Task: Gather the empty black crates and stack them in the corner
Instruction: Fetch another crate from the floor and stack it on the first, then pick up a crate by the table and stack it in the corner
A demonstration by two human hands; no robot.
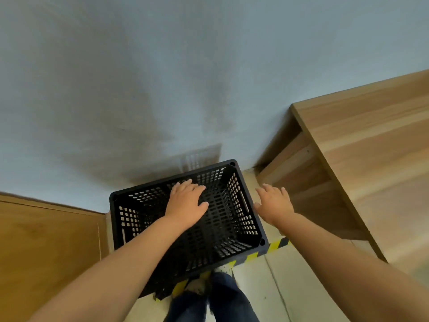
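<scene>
Floor [290, 275]: pale tiles, crossed by yellow-black tape [277, 244].
On it: black crate [232, 228], against the wall, over the tape.

This looks like a stockroom or workshop corner rather than a home. Yellow-and-black hazard tape [277, 244] runs across a pale tiled floor [301, 287], and a perforated black plastic crate [232, 228] of the storage kind sits on the floor against a plain, scuffed grey-blue wall [162, 77]. Bare light-wood shelving [359, 140] stands at the right and a wooden panel [46, 240] at the left, both undecorated.
</scene>
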